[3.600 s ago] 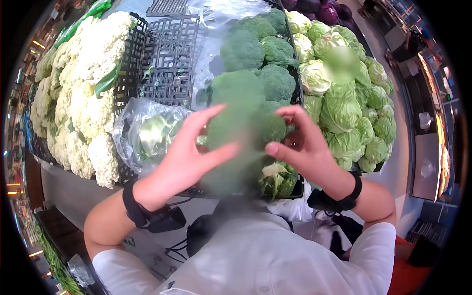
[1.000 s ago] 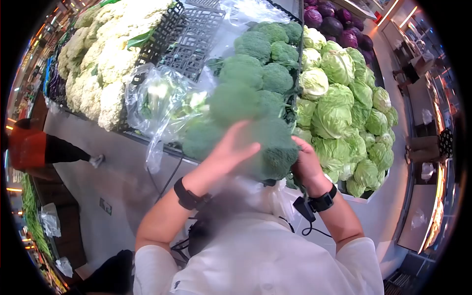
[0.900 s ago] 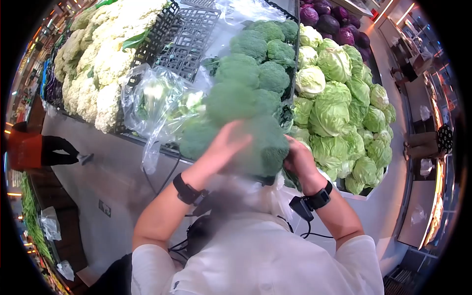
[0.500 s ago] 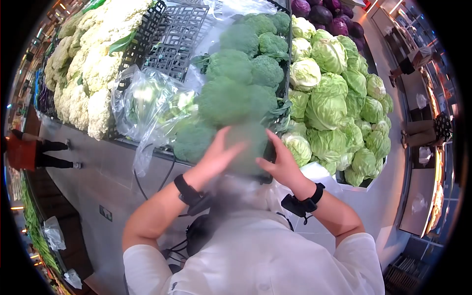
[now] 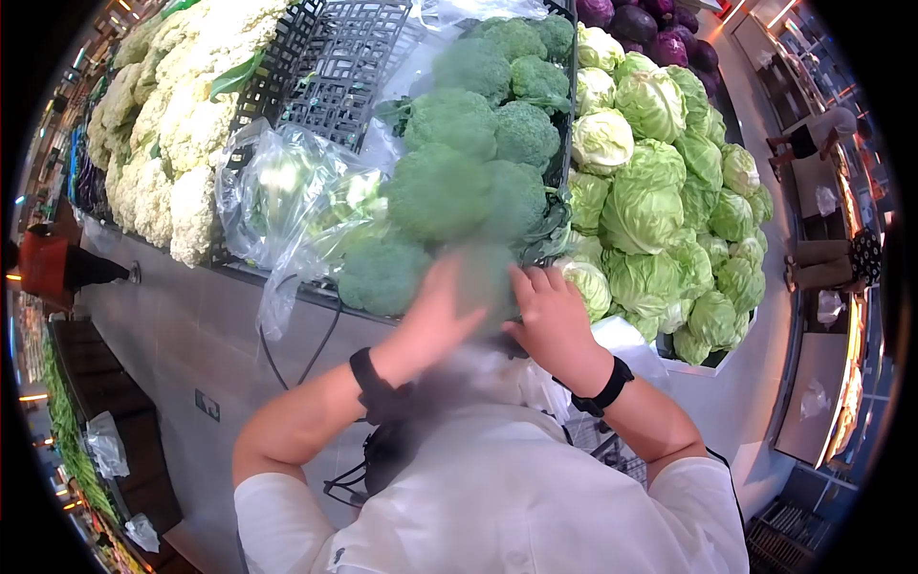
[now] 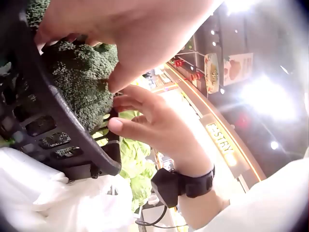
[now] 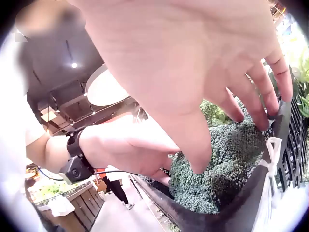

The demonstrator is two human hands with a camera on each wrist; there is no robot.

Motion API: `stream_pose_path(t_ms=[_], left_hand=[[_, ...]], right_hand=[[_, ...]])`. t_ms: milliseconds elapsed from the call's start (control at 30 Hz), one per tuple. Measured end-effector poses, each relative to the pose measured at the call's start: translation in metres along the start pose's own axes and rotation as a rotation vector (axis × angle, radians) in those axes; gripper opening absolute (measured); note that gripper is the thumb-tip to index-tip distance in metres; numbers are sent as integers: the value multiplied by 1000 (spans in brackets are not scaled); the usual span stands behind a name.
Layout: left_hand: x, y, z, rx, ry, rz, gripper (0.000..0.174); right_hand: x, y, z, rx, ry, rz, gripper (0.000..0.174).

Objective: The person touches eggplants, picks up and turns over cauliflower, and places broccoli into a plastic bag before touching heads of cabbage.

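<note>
A green broccoli head sits in the front corner of a black slatted crate. My left hand lies along its left side, thumb and fingers touching the florets. From the right my right hand rests over it, fingers stretched and spread, the tips reaching the crate's rim in the right wrist view and the thumb on the florets. More broccoli heads fill the crate behind. A blurred smear in the head view covers part of the broccoli between my hands.
Left of the broccoli are a clear plastic bag with pale green vegetables in it and piled cauliflower. Green cabbages are heaped on the right, purple cabbages behind. A person in orange stands in the left aisle.
My hands have come down from the middle of the broccoli pile to the crate's front corner. In the last half second my right fingers have spread flatter over the broccoli.
</note>
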State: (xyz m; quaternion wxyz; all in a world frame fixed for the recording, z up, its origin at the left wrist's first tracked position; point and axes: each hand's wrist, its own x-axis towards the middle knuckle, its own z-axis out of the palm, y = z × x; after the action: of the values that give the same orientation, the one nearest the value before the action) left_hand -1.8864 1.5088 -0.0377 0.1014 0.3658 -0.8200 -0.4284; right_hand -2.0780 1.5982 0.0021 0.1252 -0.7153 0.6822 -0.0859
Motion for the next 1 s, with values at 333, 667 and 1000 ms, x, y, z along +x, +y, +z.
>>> stream_pose_path(t_ms=[333, 667, 1000], left_hand=[[-6, 25, -11, 338, -19, 31, 77], [-14, 29, -17, 367, 44, 105, 74], [-5, 15, -12, 382, 46, 129, 72]], right_hand=[[13, 18, 17, 243, 75, -124, 67], [6, 7, 14, 279, 104, -218, 80], [10, 10, 24, 340, 129, -250, 86]])
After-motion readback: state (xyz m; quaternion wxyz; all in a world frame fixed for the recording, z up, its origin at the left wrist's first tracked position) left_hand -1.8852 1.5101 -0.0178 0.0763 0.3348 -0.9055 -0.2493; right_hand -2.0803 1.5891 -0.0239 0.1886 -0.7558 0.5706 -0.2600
